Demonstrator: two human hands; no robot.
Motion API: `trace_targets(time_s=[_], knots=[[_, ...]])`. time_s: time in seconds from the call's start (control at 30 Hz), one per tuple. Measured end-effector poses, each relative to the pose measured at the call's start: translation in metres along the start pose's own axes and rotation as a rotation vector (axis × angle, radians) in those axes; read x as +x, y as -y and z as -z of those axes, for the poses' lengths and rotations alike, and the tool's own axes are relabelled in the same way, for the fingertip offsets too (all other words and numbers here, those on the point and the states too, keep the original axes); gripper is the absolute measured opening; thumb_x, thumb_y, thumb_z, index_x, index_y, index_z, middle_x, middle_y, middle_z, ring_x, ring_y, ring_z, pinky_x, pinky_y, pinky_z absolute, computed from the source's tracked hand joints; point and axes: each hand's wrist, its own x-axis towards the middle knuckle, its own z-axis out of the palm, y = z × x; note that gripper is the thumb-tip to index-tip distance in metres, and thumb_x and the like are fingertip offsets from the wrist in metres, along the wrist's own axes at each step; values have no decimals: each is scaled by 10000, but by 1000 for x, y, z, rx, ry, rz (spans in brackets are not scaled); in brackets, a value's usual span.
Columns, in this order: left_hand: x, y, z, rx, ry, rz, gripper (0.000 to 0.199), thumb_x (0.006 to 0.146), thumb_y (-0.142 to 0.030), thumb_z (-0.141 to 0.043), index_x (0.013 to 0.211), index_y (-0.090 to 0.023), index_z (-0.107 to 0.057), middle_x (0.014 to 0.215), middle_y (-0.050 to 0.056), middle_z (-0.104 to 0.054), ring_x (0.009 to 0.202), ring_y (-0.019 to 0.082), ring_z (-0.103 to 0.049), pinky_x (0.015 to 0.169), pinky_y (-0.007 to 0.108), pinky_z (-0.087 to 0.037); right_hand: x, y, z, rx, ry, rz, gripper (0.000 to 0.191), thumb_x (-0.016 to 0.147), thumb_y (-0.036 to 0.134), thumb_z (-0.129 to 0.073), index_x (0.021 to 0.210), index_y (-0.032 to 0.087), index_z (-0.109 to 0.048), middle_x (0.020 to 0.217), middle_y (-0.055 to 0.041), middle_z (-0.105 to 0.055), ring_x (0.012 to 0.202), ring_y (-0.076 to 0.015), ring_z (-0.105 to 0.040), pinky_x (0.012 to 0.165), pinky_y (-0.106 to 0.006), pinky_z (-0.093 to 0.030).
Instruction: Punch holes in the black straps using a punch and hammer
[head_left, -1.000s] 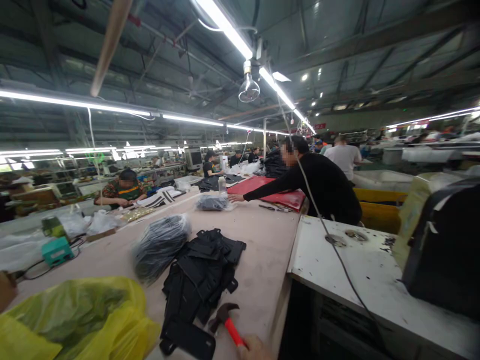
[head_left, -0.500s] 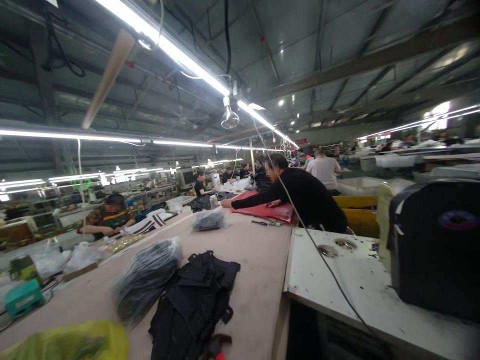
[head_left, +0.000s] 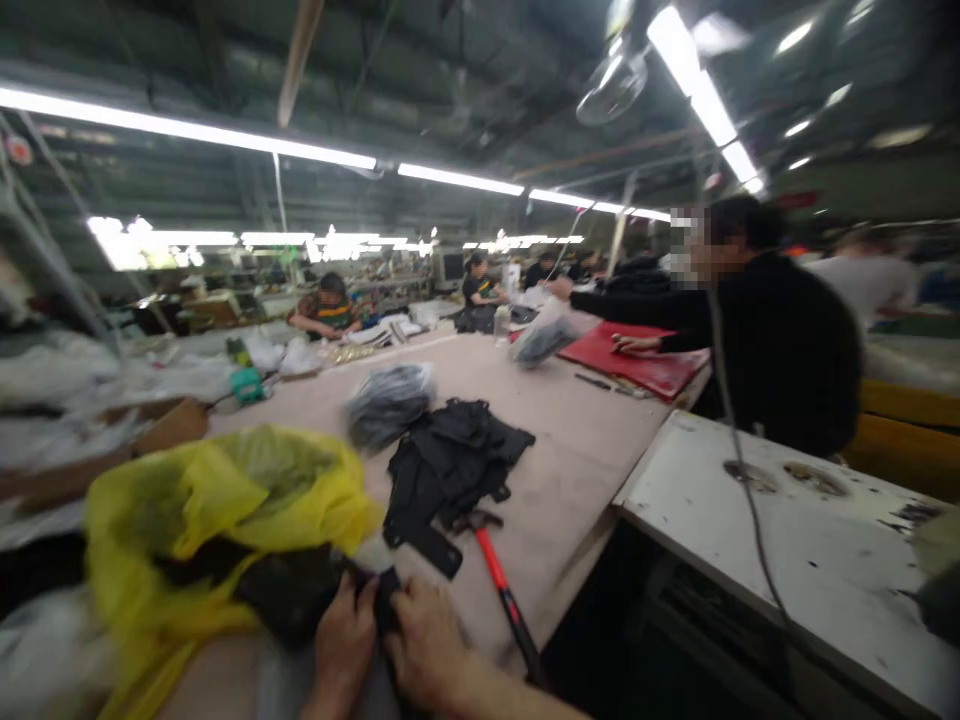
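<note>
At the bottom middle, my left hand [head_left: 346, 630] and my right hand [head_left: 429, 632] are side by side, fingers closed on a piece of black fabric [head_left: 388, 605]. Blur hides the fabric's exact shape. Just left of them lies a yellow plastic bag [head_left: 225, 490] with dark material showing in its opening. Beyond my hands is a pile of black fabric pieces [head_left: 457, 460]. A hammer [head_left: 499, 570] with a red and black handle rests to the right of my right hand. Behind the pile sits a clear plastic bag of dark pieces [head_left: 390, 400].
A pale covered table [head_left: 570, 440] stretches away from me. At its right edge a person in black [head_left: 780, 340] leans over a red sheet [head_left: 660, 365]. A white worktop [head_left: 712, 480] adjoins on the right, with a cable [head_left: 739, 440] hanging before it. Cardboard boxes [head_left: 172, 425] stand left.
The view has turned left and down, bringing my hands with the black fabric into sight and the whole hammer. The person in black has lifted a plastic bag edge near the red sheet.
</note>
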Motion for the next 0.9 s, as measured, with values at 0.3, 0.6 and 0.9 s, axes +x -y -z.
trace_targets(time_s=[0.3,0.6,0.9], knots=[[-4,37,-24,-298,60,206,242,868,-369,-498,911,-167,-623,848,52,-693,794,185,-625,745,268,-461,0,-23,-52,74,42,2,367,856,286,-596,1207,184,-566,1215,-118,-503,1125,-248,-483,940,-394,-397],[-5,36,-17,-311,-21,313,252,866,-390,-512,873,-161,-617,839,36,-683,793,177,-602,742,261,-449,10,-34,-44,102,95,7,310,856,245,-579,1159,189,-612,1161,-98,-555,1103,-236,-503,939,-395,-376],[-6,39,-21,-351,-19,365,277,888,-418,-500,902,-167,-615,843,42,-686,791,186,-624,726,270,-475,43,-36,-38,58,80,40,242,875,229,-536,1096,217,-632,1111,-91,-575,1061,-246,-520,891,-377,-367]])
